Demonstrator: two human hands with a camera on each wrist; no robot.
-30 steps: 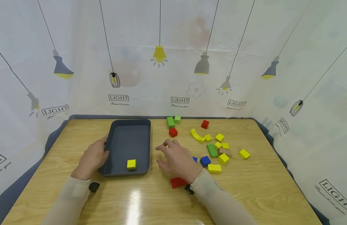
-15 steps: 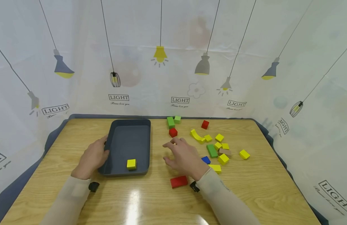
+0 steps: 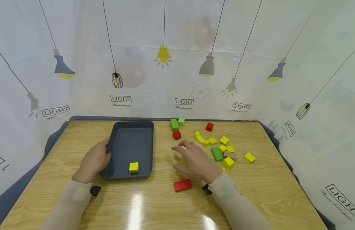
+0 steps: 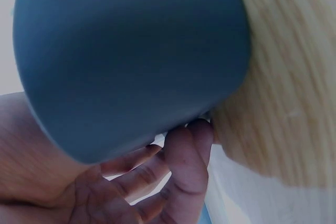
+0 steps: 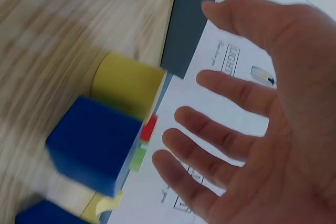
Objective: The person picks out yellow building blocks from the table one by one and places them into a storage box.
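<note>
My left hand (image 3: 93, 159) grips the left rim of a dark grey tray (image 3: 131, 140), thumb at the rim. In the left wrist view its fingers (image 4: 185, 169) bend against the tray's edge. A yellow block (image 3: 134, 167) sits in the tray's near right part. My right hand (image 3: 196, 161) hovers over the table right of the tray, fingers spread and loosely bent, holding nothing. Below its palm, the right wrist view has a yellow rounded block (image 5: 126, 85) and a blue block (image 5: 94, 142) side by side. A red rectangular block (image 3: 182, 185) lies just nearer.
Several yellow blocks (image 3: 228, 162), a green block (image 3: 216, 154) and a brown block (image 3: 230, 155) are scattered to the right. Farther back lie a yellow arc block (image 3: 201, 139), red blocks (image 3: 177, 134) and green blocks (image 3: 174, 124). A printed curtain (image 3: 177, 80) surrounds the table.
My right hand has drifted right, away from the tray, uncovering the red rectangular block and covering the blue ones. My left hand and the tray stay in place.
</note>
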